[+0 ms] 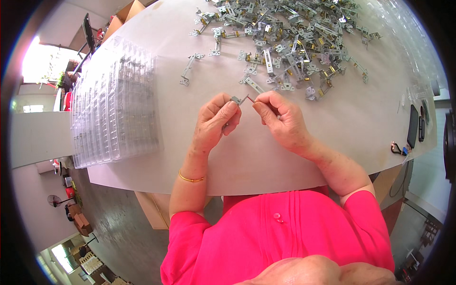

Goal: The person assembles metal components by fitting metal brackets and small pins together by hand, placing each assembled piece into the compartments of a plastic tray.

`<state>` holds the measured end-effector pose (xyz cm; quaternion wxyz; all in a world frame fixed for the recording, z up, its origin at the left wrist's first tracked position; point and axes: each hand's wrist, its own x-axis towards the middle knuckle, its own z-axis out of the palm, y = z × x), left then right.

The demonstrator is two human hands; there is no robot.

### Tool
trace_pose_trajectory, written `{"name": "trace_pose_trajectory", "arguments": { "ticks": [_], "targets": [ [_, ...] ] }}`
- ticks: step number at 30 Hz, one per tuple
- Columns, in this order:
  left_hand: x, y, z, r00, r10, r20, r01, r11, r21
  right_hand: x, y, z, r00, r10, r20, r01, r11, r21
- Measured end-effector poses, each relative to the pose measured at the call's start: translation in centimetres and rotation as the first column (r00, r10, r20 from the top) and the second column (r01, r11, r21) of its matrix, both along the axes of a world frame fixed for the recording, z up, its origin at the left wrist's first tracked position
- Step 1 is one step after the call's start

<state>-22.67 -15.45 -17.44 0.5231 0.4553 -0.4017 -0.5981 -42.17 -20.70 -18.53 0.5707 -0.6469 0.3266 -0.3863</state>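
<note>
Pinched between the thumb and fingers of my left hand [213,121] is a small metal bracket [236,100], mostly covered by the fingers. My right hand [285,124] is closed on a thin red stick-like piece [251,99], its kind too small to make out. Its tip meets or nearly meets the bracket's end; I cannot tell which. Both hands are above the near middle of the table. Just beyond them lies a loose heap of metal brackets [294,59] with brass-coloured parts. One separate bracket [191,69] rests to the left of the heap.
Stacked clear plastic trays [114,104] stand on the left of the pale table [266,171]. More clear plastic [411,42] lies at the far right. Near the right edge are a long black object [413,126] and a small orange-and-blue-handled tool [398,148].
</note>
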Motion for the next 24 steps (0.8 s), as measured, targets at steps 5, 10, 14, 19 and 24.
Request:
{"name": "trace_pose_trajectory", "arguments": {
  "ticks": [5, 10, 14, 19, 24],
  "targets": [
    [0.4, 0.1, -0.3, 0.998, -0.027, 0.055, 0.03, 0.998, -0.049, 0.1, 0.0, -0.1, 0.999, -0.025, -0.041, 0.022, 0.998, -0.057],
    [-0.3, 0.4, -0.1, 0.939, -0.023, 0.342, 0.064, 0.992, -0.107, -0.1, 0.0, -0.1, 0.999, -0.006, -0.048, 0.003, 0.998, -0.06],
    [-0.2, 0.4, -0.2, 0.89, 0.007, 0.455, 0.064, 0.988, -0.141, 0.1, 0.2, 0.5, 0.996, 0.027, 0.09, -0.04, 0.988, 0.148],
    [-0.8, 0.5, 0.0, 0.75, 0.046, 0.66, 0.164, 0.954, -0.252, -0.4, -0.2, 0.8, 0.987, 0.121, 0.11, -0.142, 0.966, 0.217],
    [-1.3, 0.5, 0.2, 0.77, 0.033, 0.637, 0.194, 0.94, -0.282, -0.2, -0.7, -0.7, 0.993, 0.112, 0.04, -0.109, 0.991, -0.072]
  ]
}}
